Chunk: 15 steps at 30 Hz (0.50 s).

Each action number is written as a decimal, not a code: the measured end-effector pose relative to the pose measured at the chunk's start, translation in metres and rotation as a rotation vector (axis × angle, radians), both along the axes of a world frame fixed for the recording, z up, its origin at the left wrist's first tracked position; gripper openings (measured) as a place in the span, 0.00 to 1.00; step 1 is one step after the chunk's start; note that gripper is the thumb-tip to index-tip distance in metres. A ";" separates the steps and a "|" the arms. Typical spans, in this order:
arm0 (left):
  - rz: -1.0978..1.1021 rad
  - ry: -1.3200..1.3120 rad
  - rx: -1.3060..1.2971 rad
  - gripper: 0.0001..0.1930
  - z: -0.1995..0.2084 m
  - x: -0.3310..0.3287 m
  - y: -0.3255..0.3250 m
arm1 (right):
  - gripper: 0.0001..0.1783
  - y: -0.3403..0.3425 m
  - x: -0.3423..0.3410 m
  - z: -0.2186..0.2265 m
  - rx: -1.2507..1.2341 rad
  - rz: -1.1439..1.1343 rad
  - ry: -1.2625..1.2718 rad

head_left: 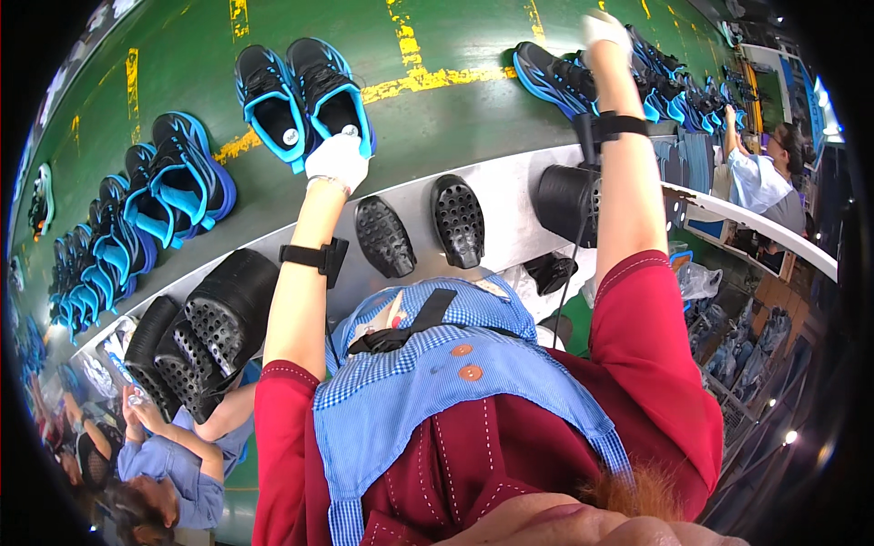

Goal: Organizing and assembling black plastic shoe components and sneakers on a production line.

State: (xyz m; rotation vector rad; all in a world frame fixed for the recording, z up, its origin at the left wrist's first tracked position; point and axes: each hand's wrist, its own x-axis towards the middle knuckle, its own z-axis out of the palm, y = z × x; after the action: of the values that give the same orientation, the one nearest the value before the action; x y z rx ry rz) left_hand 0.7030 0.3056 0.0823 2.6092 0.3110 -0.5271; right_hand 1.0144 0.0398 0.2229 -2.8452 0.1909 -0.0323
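Note:
A pair of black and blue sneakers stands on the green work surface in front of me, toes pointing away. My left hand (pixel 339 166), in a white glove, is closed at the heel of the pair's right sneaker (pixel 326 86). Close beside it is the left sneaker (pixel 264 86), with a round white sticker inside its heel. My right hand (pixel 606 33), also pale-gloved, reaches far out over a row of similar sneakers (pixel 555 77) at the right. Motion smears its fingers, so whether it holds anything cannot be told.
More sneakers (pixel 187 173) line the left side. Along the pale near ledge (pixel 505 196) lie two black perforated shoe-shaped pieces (pixel 458 221), with black stacks (pixel 232 305) at left and a black stack (pixel 560 200) at right. Other people sit at lower left (pixel 173 473) and far right (pixel 765 187).

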 end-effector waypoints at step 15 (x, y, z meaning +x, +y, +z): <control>-0.034 -0.046 -0.038 0.23 -0.003 -0.010 0.012 | 0.25 -0.265 0.089 -0.131 -0.161 -0.290 0.159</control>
State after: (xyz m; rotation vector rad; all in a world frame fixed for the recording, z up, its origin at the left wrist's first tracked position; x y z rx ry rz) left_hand 0.6931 0.3172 0.0791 2.5899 0.2400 -0.4787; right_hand 1.1031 -0.2255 0.0918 -2.9538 0.6619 0.1247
